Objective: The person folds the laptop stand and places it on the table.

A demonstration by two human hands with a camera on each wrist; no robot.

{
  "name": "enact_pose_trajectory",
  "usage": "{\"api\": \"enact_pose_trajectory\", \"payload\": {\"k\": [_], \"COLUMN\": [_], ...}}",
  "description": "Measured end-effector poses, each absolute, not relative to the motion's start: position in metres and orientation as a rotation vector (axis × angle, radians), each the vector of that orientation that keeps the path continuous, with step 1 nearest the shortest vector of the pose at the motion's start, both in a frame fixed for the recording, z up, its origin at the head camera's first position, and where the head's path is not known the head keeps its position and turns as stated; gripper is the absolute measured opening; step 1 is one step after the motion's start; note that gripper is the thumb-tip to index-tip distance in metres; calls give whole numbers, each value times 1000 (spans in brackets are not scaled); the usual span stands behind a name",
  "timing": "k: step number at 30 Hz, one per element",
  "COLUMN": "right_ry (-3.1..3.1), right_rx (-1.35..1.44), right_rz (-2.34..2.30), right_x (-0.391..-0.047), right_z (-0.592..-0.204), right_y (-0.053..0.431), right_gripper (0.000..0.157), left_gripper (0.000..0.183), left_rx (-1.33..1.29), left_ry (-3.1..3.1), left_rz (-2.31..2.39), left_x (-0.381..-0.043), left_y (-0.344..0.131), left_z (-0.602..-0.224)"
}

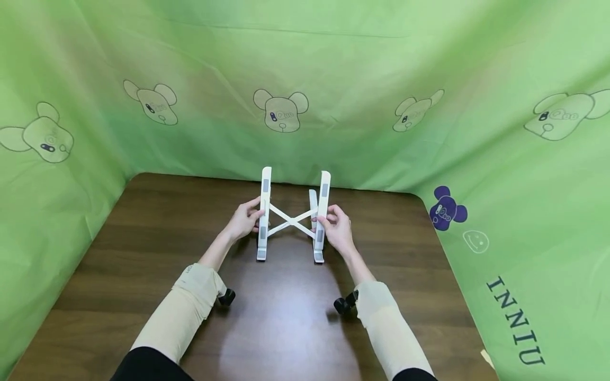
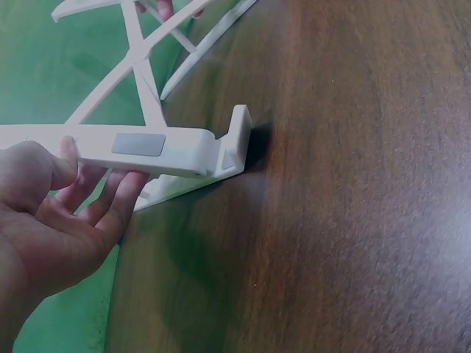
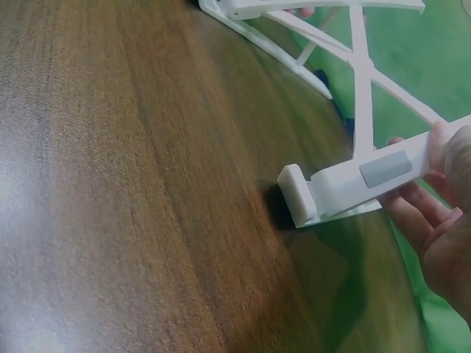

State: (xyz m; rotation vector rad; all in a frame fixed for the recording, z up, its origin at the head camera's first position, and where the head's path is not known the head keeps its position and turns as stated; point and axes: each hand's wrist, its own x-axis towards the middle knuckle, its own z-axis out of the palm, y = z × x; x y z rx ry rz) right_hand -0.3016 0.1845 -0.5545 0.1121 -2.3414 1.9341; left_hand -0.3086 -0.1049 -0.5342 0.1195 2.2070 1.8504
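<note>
A white folding laptop stand (image 1: 291, 221) stands spread on the brown table, its two long arms joined by crossed bars. Grey pads (image 2: 138, 144) are set into the tops of the arms, and each near end has an upturned lip (image 3: 296, 194). My left hand (image 1: 245, 218) grips the left arm from outside, thumb on top and fingers beneath, as the left wrist view shows. On the other side my right hand (image 1: 337, 228) pinches the right arm, thumb above and fingers curled under it.
The wooden table (image 1: 286, 328) reaches back to a green curtain (image 1: 352, 63) with printed bear heads, which surrounds it on the back and both sides. Black wrist devices (image 1: 346, 303) stick out from the rolled pale sleeves.
</note>
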Motion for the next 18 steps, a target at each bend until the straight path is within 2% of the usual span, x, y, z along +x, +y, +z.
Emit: {"api": "enact_pose_trajectory", "payload": {"k": [18], "right_ry": [-2343], "right_rx": [141], "right_rz": [1933], "right_x": [-300], "right_z": [-556], "right_y": [186], "right_gripper": [16], "left_gripper": [60], "left_rx": [119], "left_ry": [2200], "left_rz": [1883], "left_x": [-307], "left_y": [-101], "left_z": [-536]}}
